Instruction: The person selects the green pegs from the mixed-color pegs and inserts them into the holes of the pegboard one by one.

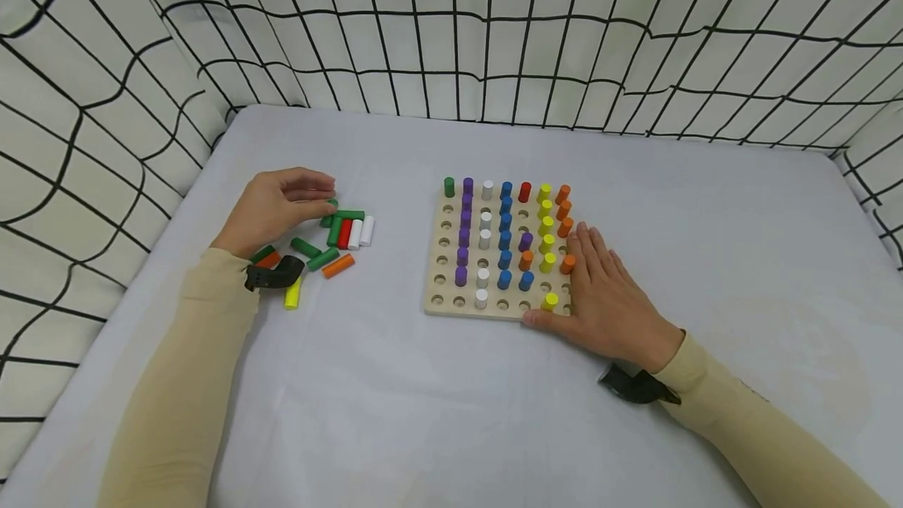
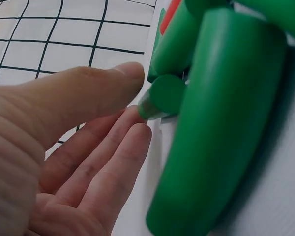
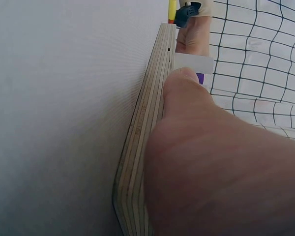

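My left hand (image 1: 278, 206) is at the pile of loose pegs, thumb and fingertips closing on a green peg (image 2: 168, 94). Its end faces the camera in the left wrist view, while a bigger-looking green peg (image 2: 221, 118) lies in front. My right hand (image 1: 610, 300) lies along the right side of the wooden pegboard (image 1: 440, 306), fingers straight, thumb at the near edge. In the right wrist view that thumb (image 3: 184, 88) rests along the layered board edge (image 3: 137, 132). Standing in the holes are purple (image 1: 463, 237), white, blue (image 1: 505, 240), yellow, orange, red and green pegs.
Loose red (image 1: 344, 234), white (image 1: 368, 230), orange (image 1: 339, 266) and yellow (image 1: 292, 294) pegs lie beside several green ones. A white cloth (image 1: 367, 398) covers the table. Black wire mesh (image 1: 487, 45) stands along its back and sides.
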Demonstrator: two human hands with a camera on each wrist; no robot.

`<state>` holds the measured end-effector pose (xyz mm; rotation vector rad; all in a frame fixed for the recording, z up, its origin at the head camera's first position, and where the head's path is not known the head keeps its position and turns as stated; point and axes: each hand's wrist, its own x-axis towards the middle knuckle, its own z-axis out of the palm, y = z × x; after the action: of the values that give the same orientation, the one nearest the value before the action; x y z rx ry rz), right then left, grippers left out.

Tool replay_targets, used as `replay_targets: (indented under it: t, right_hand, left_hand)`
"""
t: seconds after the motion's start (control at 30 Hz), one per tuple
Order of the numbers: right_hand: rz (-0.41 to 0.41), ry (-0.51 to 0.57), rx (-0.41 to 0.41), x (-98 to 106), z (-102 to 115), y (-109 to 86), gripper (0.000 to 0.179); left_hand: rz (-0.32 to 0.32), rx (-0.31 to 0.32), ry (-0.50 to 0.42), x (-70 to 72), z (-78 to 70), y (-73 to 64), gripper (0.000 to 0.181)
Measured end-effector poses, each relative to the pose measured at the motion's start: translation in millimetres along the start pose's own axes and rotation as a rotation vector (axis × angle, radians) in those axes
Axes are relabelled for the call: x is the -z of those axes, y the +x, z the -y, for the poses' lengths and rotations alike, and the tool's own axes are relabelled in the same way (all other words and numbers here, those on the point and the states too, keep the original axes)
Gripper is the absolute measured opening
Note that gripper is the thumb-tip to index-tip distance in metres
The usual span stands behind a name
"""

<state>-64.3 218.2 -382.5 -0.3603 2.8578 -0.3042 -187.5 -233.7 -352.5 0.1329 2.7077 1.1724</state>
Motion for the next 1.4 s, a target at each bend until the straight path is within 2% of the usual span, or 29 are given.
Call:
replay_targets:
  t: [0.27, 0.57, 0.83, 1.2, 1.4]
  right_hand:
    - [-0.010, 0.002, 0.005, 0, 1, -1.9, 0.135]
    - [-0.005, -0.004, 0.003, 1, 1, -0.9, 0.135]
    - [0.002, -0.002, 0.000, 2, 1, -0.4, 0.134]
    - [0.003, -0.001, -0.004, 2, 2, 0.4, 0.135]
    - [0.006, -0.005, -0.002, 1, 2, 0.3, 0.134]
  left_hand:
    - [0.012, 0.008, 0.011, 4.2, 1.9, -0.6, 0.050]
    - [0.013, 0.033, 0.072, 6.2, -1.3, -2.1, 0.047]
    - [0.018, 0.012, 0.096, 5.9, -8.1, -4.1, 0.044]
    - [0.005, 0.009, 0.231, 5.4, -19.4, -8.2, 0.040]
    - [0.029, 0.048, 0.275, 5.4, -20.7, -8.9, 0.039]
